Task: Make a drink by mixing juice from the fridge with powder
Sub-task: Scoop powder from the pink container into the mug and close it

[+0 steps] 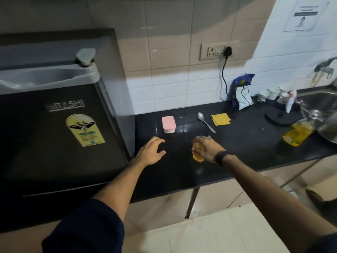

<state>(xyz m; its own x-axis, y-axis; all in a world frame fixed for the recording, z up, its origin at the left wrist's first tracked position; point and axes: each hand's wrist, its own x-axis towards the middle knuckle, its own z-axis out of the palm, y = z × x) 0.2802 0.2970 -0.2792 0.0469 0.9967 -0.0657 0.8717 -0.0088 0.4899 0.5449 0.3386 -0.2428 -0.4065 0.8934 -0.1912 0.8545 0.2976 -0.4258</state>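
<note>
A glass of orange juice (196,151) stands on the black counter (246,143), and my right hand (207,148) grips it from the right side. My left hand (150,151) hovers over the counter to the left of the glass, fingers spread and holding nothing. Behind my left hand sits a small pink lidded container (168,124). A metal spoon (206,121) lies on the counter behind the glass, beside a yellow cloth (220,119). The dark mini fridge (54,125) at the left has its door closed.
A bottle of yellow liquid (296,133) stands at the right by a steel sink (321,101) and a steel vessel. A blue and white packet (240,91), cups (273,93) and a black round base (281,115) sit toward the back. A plugged cord hangs from the wall socket (219,51).
</note>
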